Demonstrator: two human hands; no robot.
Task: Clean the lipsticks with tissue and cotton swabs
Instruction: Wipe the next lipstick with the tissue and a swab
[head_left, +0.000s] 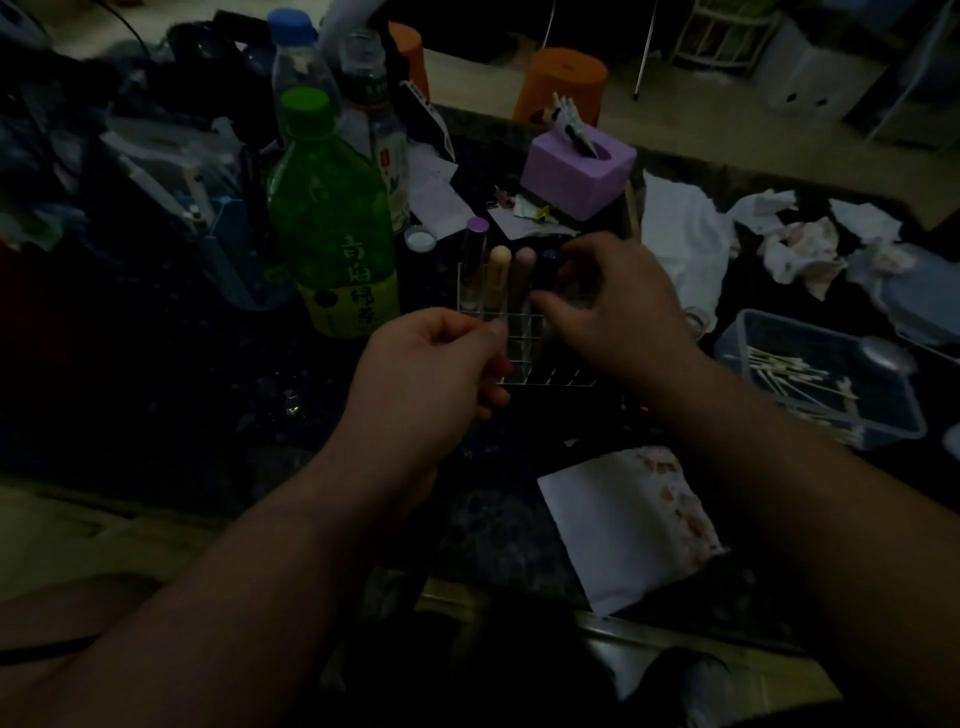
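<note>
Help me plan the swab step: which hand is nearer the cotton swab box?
Right. The right hand sits just left of the cotton swab box; the left hand is farther left.

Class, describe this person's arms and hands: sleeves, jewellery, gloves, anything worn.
The left forearm and right forearm are bare to the frame's edge, no sleeves showing. The left hand and right hand wear no gloves, and no watch, bracelet or ring shows. The light is dim, so small marks cannot be told.
</note>
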